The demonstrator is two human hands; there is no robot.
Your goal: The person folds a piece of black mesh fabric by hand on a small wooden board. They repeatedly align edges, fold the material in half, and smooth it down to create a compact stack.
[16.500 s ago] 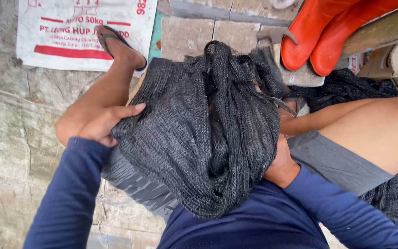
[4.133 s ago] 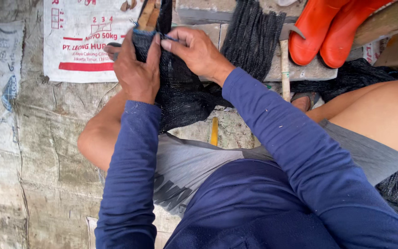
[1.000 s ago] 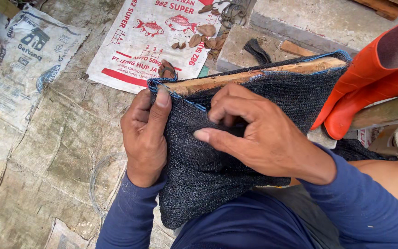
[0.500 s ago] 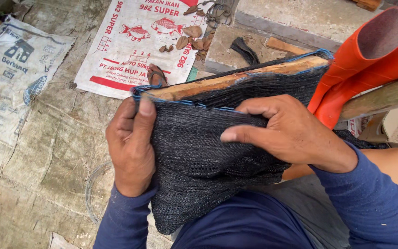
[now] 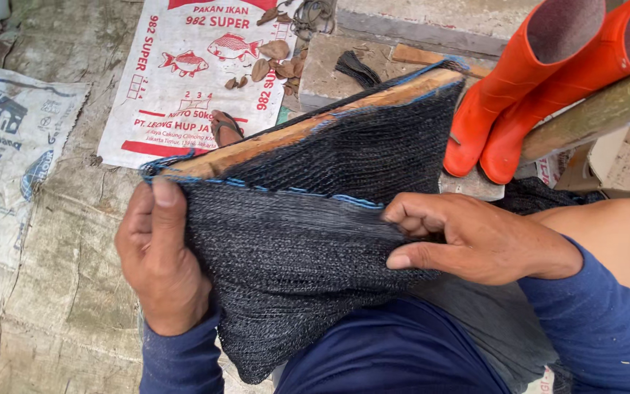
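Black woven netting (image 5: pixel 293 270) with a thin blue edge is being stretched over a long wooden board (image 5: pixel 315 125) that slopes up from lower left to upper right, across the lap of a seated person in a dark blue long-sleeved top. The left hand (image 5: pixel 160 266) is closing around the netting at the board's lower left end, thumb lying flat on top near the blue edge and fingers wrapped underneath, out of sight. The right hand (image 5: pixel 468 237) is pinching a fold of netting just below the blue edge, fingers curled tight and thumb pressing against the side of the forefinger; whether anything small sits inside that pinch cannot be told.

Judging by the grip, the step in hand is drawing the mesh taut along the board. Doing it well probably means keeping the left hand anchoring its corner while the right is pulling evenly, so the blue edge is running straight and parallel to the wood rather than bunching; some ripples are showing under the right hand.

Beyond the board, a white printed feed sack (image 5: pixel 198 73) is lying on the worn ground with dry leaves (image 5: pixel 271 62) scattered on it, and a sandalled foot (image 5: pixel 224 128) is peeking out from behind the wood. Two orange rubber boots (image 5: pixel 526 95) are standing at the upper right, near a grey stone slab (image 5: pixel 329 69).
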